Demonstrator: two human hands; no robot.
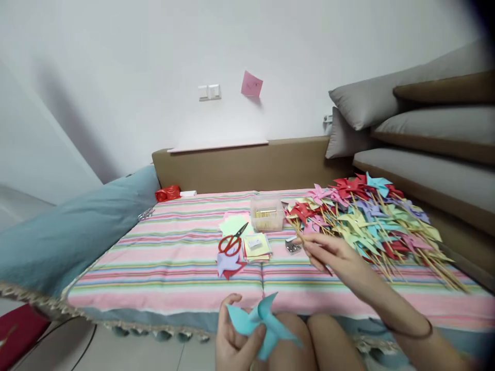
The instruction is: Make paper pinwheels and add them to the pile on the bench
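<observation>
My left hand [242,337] pinches a light blue paper pinwheel [259,323] over my lap, thumb on its front and fingers behind. Farther right, my right hand [328,252] is closed around a thin wooden stick [299,235], whose tip shows past the fingers; the grip hides much of it. Just left of those fingers lies a small container of metal pins [293,246]. Red-handled scissors [231,244] rest on cut paper, partly over a purple pinwheel blank [227,264]. Beside them is a stack of square paper [257,247] with a small pale piece on top.
Many finished pinwheels [359,221] on sticks are heaped at the right. A clear plastic box [267,214] with short sticks stands mid-cover. Grey cushions [421,139] are piled at the right. A red plastic bag [167,194] lies at the back left of the striped cover [162,257].
</observation>
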